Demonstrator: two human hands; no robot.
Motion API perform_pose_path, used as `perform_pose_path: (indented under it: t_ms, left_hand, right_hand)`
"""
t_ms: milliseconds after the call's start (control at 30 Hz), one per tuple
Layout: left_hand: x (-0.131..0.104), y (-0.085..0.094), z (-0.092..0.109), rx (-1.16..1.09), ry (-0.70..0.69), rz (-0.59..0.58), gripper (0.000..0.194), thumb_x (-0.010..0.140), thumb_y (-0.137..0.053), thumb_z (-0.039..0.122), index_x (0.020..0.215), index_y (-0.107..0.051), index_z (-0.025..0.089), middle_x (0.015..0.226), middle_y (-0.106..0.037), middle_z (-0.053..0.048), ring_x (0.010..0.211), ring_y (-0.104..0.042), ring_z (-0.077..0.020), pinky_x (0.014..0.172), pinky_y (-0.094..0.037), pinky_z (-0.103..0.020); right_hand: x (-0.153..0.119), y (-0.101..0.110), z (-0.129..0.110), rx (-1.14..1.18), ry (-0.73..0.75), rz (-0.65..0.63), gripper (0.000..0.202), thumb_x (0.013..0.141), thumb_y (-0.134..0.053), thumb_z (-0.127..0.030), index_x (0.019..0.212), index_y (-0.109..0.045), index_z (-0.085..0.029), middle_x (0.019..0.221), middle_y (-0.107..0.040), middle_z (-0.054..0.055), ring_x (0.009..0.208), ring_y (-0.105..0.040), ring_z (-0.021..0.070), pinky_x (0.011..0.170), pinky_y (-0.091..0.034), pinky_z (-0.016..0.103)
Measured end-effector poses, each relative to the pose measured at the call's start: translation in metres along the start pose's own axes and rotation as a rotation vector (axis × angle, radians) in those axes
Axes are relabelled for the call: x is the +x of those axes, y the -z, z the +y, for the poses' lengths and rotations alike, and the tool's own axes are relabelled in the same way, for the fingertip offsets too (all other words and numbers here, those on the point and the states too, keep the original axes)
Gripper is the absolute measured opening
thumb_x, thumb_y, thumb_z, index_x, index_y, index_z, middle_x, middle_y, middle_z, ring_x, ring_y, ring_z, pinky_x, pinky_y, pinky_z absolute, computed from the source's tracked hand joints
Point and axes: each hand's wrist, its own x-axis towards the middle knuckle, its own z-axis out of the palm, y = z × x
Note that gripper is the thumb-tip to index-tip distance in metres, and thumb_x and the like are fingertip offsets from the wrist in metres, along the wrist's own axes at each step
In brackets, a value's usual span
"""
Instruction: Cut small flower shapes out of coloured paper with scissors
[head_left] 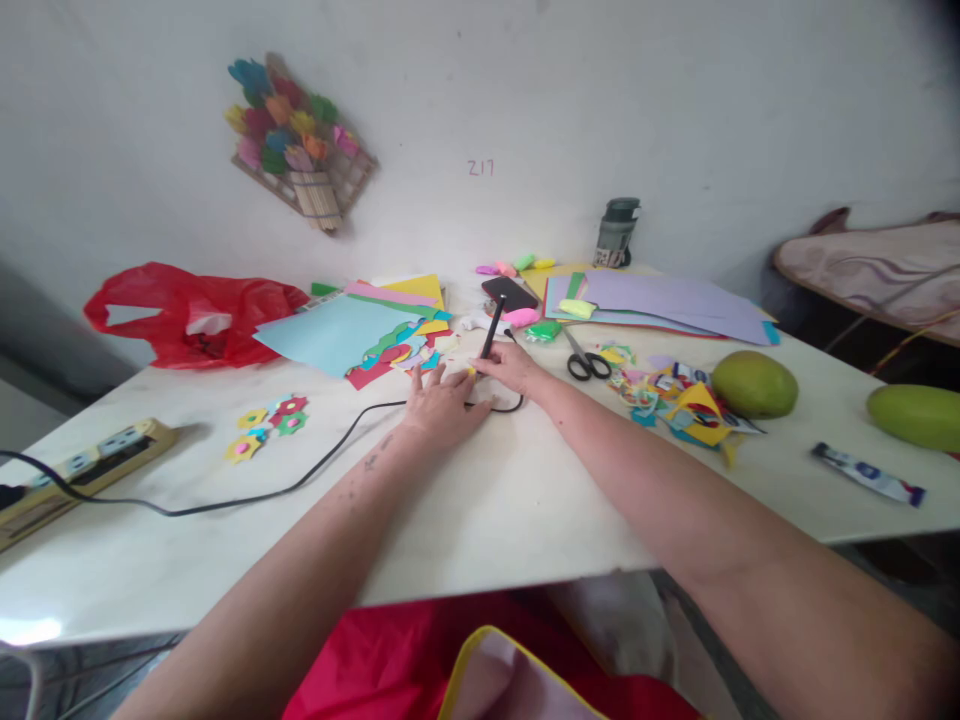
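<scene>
My right hand (511, 367) is closed round a slim black pen (493, 325), which stands tilted with its lower end at the table. My left hand (444, 405) lies flat on the table beside it, fingers spread. A small yellow bit (472, 371) shows between the two hands; its shape is mostly hidden. Just beyond my left fingers is a heap of coloured paper scraps (405, 350). A black cable (330, 470) passes under my left hand and curls by my right wrist. Black-handled scissors (588, 364) lie right of my right hand.
Paper flowers (271, 425) lie left, near a power strip (90, 475) and a red plastic bag (180, 315). Coloured sheets (660, 305), a phone (510, 294) and a bottle (617, 235) are at the back. Rightward are paper cuttings, green fruits (754, 384) and a tube (868, 474).
</scene>
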Motion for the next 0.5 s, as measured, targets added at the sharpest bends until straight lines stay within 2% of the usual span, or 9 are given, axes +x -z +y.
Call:
perform_pose_path:
  t_ms: [500]
  left_hand:
    - [0.0005,-0.0001,0.0002,0.002,-0.001,0.001,0.065,0.086,-0.021,0.059,0.137,-0.041,0.025,0.143,-0.042,-0.004,0.138,-0.021,-0.0320,0.111,0.000,-0.057]
  right_hand:
    - [-0.0003,-0.0001,-0.0008,0.008,0.004,0.004,0.017,0.076,-0.064,-0.032,0.076,-0.067,-0.016,0.074,-0.066,0.002,0.073,-0.060,0.0154,0.072,-0.047,0.029]
